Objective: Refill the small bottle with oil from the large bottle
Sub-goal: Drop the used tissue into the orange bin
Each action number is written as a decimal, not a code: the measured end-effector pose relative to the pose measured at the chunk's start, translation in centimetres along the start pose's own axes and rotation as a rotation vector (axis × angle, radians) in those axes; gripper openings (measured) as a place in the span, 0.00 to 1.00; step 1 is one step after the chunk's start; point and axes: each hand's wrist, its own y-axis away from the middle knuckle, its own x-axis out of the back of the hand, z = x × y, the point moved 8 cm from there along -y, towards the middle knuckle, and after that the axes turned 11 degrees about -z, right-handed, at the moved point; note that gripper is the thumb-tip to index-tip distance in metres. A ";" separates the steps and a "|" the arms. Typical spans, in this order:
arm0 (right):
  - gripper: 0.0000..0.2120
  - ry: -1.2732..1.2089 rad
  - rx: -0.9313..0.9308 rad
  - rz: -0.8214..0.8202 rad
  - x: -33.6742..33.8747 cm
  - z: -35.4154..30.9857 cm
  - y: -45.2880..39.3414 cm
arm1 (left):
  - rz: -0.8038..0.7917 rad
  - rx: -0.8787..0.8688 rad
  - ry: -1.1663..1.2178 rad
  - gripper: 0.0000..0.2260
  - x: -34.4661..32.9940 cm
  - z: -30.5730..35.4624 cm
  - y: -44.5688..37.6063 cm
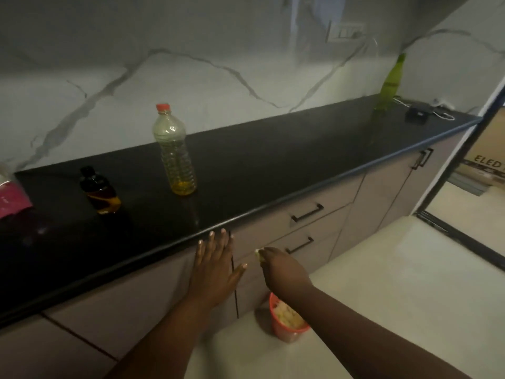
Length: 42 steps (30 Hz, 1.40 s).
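A: How far along does the refill look?

B: Judging by how things stand, near its end. The small bottle [99, 190] stands upright on the bench [273, 160] with its dark cap on, amber oil showing in its lower part. The large bottle [174, 151] stands just to the right of it, red cap on, with only a shallow layer of yellow oil at its bottom.

A: And the hands?

B: Both are below the front edge of the bench, well apart from the small bottle. The left hand [214, 269] is spread flat and holds nothing; its fingertips reach the bench's edge. The right hand [282, 269] is closed around something small and pale (perhaps a tissue; it is too hidden to tell), above an orange bin [287, 321] on the floor.

A: So what remains?

B: Probably only discarding that scrap; no pouring seems pending.
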 end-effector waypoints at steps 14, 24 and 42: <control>0.24 0.001 -0.297 -0.226 -4.1 12.8 5.4 | -0.248 0.027 0.025 0.58 -8.5 4.8 -0.5; 0.21 -0.176 -0.801 -0.132 -10.7 27.0 8.3 | -0.485 -0.003 0.057 0.59 -20.9 1.2 -5.3; 0.20 -0.093 -0.443 -0.814 -42.1 32.6 3.4 | -0.819 -0.223 -0.149 0.41 -46.6 3.1 -9.8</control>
